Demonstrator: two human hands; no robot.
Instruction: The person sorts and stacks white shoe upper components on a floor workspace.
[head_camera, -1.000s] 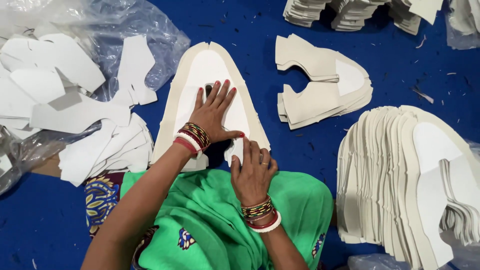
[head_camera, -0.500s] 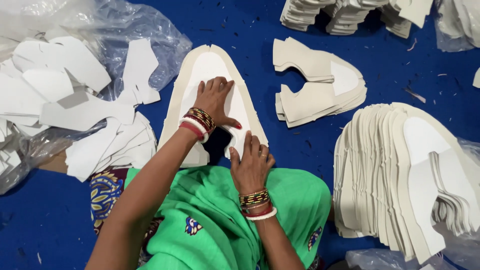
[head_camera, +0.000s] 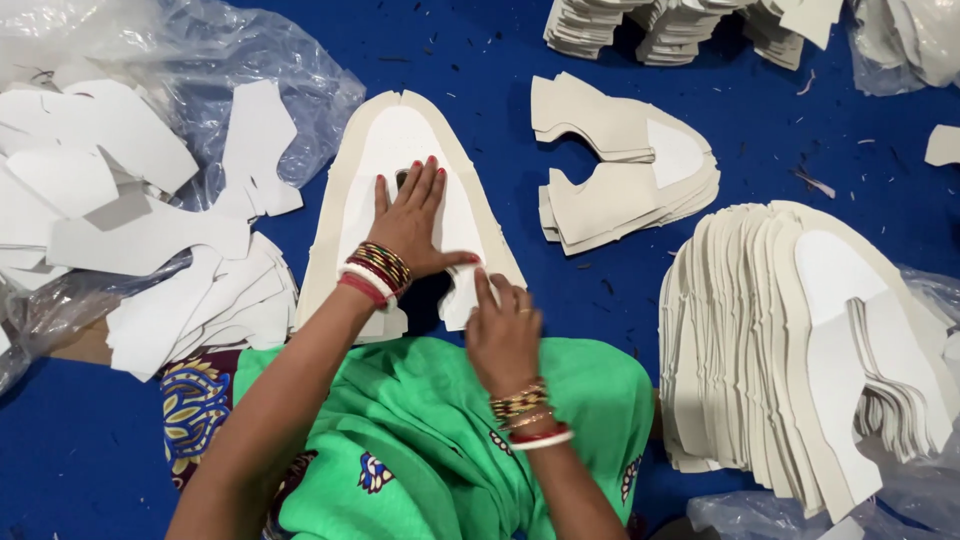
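A beige shoe-upper piece (head_camera: 345, 190) lies flat on the blue surface in front of me, with a white lining piece (head_camera: 395, 135) laid on top of it. My left hand (head_camera: 410, 220) presses flat on the white piece, fingers spread, bangles at the wrist. My right hand (head_camera: 502, 325) rests on the lower right leg of the white piece, fingertips pushing it down near its edge. Neither hand grips anything.
Loose white cut pieces (head_camera: 120, 200) lie on clear plastic at the left. A fanned pile of finished pieces (head_camera: 790, 340) is at the right, a smaller beige stack (head_camera: 620, 170) beyond it, more stacks (head_camera: 680, 25) at the top. Green cloth (head_camera: 450, 440) covers my lap.
My right hand has slid a little to the right along the lower edge of the white piece. The left hand stays pressed in place.
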